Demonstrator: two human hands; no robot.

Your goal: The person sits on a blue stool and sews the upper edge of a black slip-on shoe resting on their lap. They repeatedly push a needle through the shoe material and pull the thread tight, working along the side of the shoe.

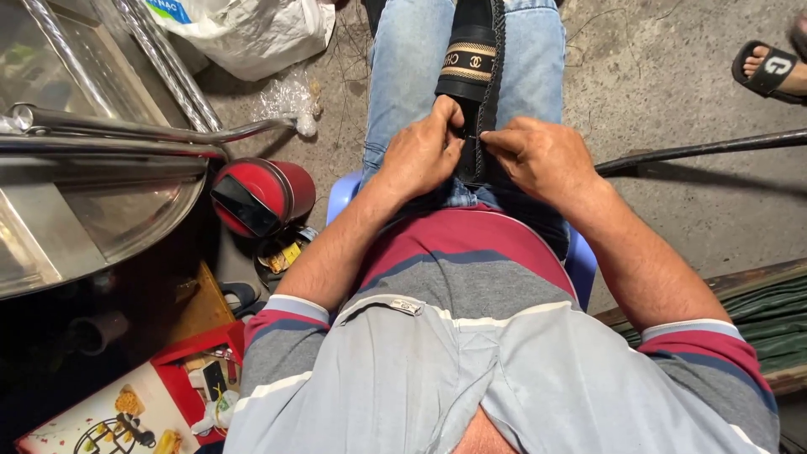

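Black fabric shoe [471, 59] with braided edge lies on denim lap, both hands, left [420, 155] and right [542, 155], pinching its heel.

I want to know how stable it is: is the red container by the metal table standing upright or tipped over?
Tipped. The red container lies on its side, its dark end facing the camera.

Two hands — left hand [423, 154], right hand [540, 158] — one black shoe [471, 63], one red canister [259, 195], one white bag [252, 29]
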